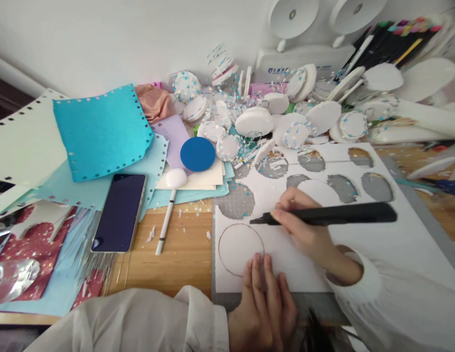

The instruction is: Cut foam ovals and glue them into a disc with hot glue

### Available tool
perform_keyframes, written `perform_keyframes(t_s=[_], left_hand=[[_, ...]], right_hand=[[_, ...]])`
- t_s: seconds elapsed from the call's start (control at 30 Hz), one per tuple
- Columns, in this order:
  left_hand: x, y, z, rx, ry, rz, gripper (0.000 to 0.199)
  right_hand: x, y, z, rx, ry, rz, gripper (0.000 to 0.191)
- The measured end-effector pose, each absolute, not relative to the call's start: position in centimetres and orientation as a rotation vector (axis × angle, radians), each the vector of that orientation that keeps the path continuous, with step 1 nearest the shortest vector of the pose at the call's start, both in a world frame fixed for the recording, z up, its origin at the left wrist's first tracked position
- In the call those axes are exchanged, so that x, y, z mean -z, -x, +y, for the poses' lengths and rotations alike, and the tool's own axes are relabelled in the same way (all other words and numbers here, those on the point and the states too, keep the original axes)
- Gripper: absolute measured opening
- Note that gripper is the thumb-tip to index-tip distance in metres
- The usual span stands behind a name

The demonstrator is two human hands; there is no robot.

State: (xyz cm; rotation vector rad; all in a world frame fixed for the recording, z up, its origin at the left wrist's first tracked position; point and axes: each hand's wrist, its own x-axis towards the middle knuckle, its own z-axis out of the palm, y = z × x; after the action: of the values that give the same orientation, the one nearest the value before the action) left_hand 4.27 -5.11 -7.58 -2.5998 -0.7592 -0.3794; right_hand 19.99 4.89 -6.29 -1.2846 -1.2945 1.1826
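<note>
A white foam-like sheet (286,264) lies before me with a thin brownish circle (219,244) drawn or scored at its lower left. My left hand (266,298) rests on the sheet's near edge, fingers stretched out, their tips over the circle's right side. In my right hand (304,225) is a thick black pen-shaped tool (352,213), held between thumb and fingers. Its narrow tip points left, just above the circle; contact with the sheet cannot be made out. Several ragged round holes (236,200) run across the sheet's far part.
A grey cutting mat (410,183) lies under the sheet. Behind it are piled white discs (253,122) with blue-white star trimmings. To the left are a phone (119,212), a white stick with an oval head (168,215), a blue disc (198,154) and coloured papers (102,132).
</note>
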Motion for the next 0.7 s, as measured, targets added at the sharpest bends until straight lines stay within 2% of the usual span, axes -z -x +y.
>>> perform_keyframes(t_s=[0.1,0.23,0.5,0.7], left_hand=[[7.6,-4.3,-5.0,0.351,2.604,-0.739,0.033],[7.6,-4.3,-4.9,0.364,2.582,-0.74,0.03],[7.9,-4.3,-5.4,0.387,2.573,-0.782,0.034],[8.0,-4.4,-5.5,0.356,2.57,-0.766,0.033]], right_hand=[[6.2,-21.1,5.7,-1.424,1.202,-0.983,0.018],[6.3,-20.6,6.6,-1.605,1.194,-0.9,0.016],[7.2,-16.8,6.4,-1.498,1.272,-1.095,0.023],[6.5,-16.0,6.0,-1.403,1.33,-1.163,0.021]])
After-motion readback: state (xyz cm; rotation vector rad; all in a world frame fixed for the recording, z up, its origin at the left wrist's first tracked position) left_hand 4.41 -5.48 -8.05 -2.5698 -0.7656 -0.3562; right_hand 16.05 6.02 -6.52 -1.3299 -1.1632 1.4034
